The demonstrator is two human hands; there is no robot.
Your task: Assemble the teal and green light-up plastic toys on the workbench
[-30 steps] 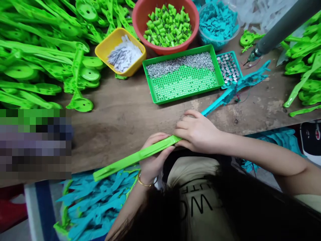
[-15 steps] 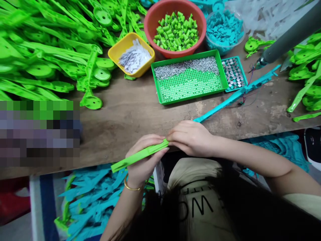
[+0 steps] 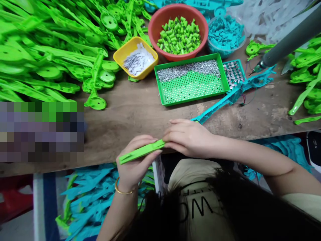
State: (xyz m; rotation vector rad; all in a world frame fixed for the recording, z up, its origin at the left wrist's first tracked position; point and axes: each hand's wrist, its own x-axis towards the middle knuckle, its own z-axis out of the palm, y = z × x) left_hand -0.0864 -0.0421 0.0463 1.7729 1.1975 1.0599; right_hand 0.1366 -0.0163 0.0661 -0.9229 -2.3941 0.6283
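A narrow bright green plastic strip (image 3: 141, 152) lies across the fingers of my left hand (image 3: 130, 172), which grips it between thumb and fingers at the table's front edge. My right hand (image 3: 189, 137) is closed, its fingertips pinching the right end of the same strip; what lies under its palm is hidden. Just beyond the right hand, a long blue plastic part (image 3: 220, 103) runs up to the right, with thin wires hanging from it. A speck of green shows where its near end meets the hand.
A green perforated tray (image 3: 190, 90) of small screws sits ahead, with a blue tray (image 3: 234, 75) of round metal pieces beside it. Behind stand a yellow bowl (image 3: 119, 58), red basin (image 3: 152, 30) and clear tub (image 3: 225, 47). A dark electric screwdriver (image 3: 283, 47) hangs at right. Green parts (image 3: 50, 60) heap at left.
The blue part has rolled to show more of its inner side. My left hand and the green strip have moved slightly left, and the strip's outer end is higher.
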